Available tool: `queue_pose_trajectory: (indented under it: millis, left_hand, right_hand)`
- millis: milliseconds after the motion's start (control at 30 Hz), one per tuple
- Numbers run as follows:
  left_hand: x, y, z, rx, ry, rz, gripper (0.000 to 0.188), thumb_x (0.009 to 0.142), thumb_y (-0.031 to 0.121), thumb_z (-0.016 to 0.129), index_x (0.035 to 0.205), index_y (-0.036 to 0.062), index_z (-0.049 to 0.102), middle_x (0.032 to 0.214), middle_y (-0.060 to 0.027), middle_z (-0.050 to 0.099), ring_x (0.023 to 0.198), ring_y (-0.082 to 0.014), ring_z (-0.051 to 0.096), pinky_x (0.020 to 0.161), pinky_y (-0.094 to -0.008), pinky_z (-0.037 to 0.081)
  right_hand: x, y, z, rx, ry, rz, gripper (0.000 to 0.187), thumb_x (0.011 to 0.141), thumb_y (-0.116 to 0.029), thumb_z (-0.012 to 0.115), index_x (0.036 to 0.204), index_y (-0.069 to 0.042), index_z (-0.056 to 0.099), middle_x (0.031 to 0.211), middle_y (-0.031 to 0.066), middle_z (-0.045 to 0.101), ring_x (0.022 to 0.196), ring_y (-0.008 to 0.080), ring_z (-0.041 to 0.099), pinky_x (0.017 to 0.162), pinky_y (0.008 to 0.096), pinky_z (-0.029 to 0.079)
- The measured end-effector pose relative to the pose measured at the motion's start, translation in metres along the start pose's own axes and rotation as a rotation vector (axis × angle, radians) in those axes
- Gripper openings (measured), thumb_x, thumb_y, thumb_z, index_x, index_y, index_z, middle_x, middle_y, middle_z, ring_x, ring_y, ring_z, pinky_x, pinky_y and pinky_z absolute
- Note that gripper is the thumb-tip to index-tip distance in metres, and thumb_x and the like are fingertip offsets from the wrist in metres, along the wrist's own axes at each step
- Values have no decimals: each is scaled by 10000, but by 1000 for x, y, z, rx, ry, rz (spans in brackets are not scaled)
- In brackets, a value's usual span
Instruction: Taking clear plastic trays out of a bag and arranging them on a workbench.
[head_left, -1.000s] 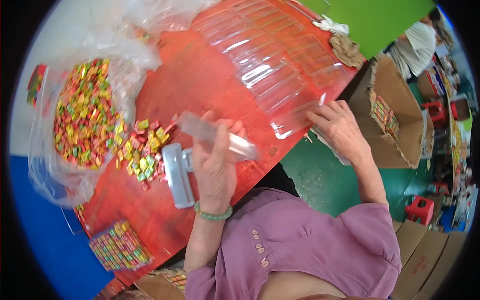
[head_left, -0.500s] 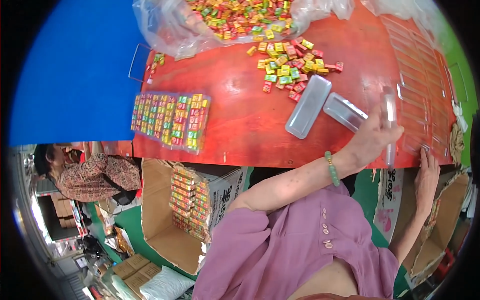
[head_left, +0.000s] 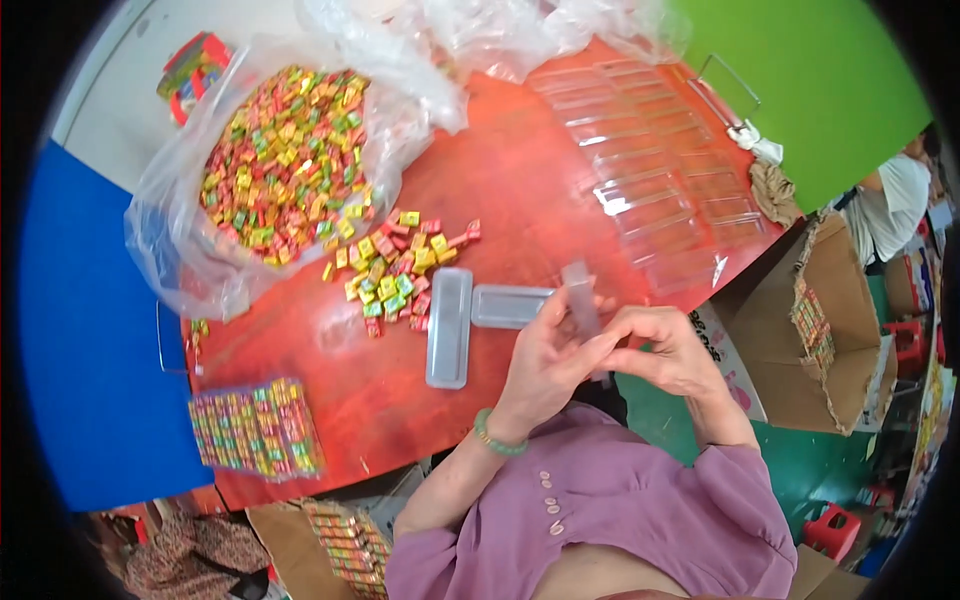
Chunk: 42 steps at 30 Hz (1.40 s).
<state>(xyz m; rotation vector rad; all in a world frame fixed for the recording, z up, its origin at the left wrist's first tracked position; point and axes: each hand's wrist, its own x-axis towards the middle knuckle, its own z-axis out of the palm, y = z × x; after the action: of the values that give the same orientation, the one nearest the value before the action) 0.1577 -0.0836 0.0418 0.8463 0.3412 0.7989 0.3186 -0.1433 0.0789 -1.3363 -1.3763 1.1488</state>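
My left hand (head_left: 538, 372), with a green bead bracelet at the wrist, is closed around a narrow clear plastic box (head_left: 579, 292) held upright over the table's near edge. My right hand (head_left: 672, 352) meets it from the right, thumb and fingers pinched on the box's lower part, which the hands partly hide. Just left of the hands lie two shallow translucent trays, one lengthwise tray (head_left: 450, 330) and one crosswise tray (head_left: 500, 307). Beyond them is a loose heap of small wrapped candies (head_left: 390, 285) in red, yellow and green.
A big clear bag (head_left: 165, 245) of candies stands at the far left. Filled candy packs (head_left: 255, 430) sit at the near left. Rows of clear plastic lids or trays (head_left: 640, 150) cover the right. Cardboard boxes (head_left: 855, 350) stand below the table on both sides.
My view has turned to the right. My right hand has left the clear trays at the table's right edge and joined my left hand at the plastic box.
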Motion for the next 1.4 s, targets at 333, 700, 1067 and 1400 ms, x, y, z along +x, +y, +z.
queue_pose_trajectory:
  millis: [333,700,1067,1400]
  left_hand:
    - [2,24,-22,27,-75,76,400,921,21,567,1299,-8,436,1223,-94,551,1130,-153,540,982,-302,437]
    - [27,30,-42,102,102,131,413,948,86,525,1318,-32,382,1203,-85,538,1089,-125,542,910,-269,465]
    - [9,46,-46,157,341,255,582,932,5,501,1437,-28,215,1284,-90,491,1203,-135,468,1012,-300,383]
    - [-117,103,-65,321,677,160,607,820,80,654,1337,-85,384,1233,-178,548,1121,-245,583,925,-371,491]
  right_hand:
    - [39,9,-1,369,-226,106,115,810,6,708,923,-12,719,853,28,679,908,88,610,841,261,476]
    - [91,-17,2,-24,-281,220,83,880,-31,574,929,0,634,838,28,633,765,98,597,687,242,482]
    - [158,-5,-35,103,-46,20,53,937,-94,517,941,-42,527,833,12,523,741,65,488,660,208,399]
    - [269,35,-90,-1213,132,-572,276,763,18,542,1036,-11,564,992,160,596,944,315,574,847,397,443]
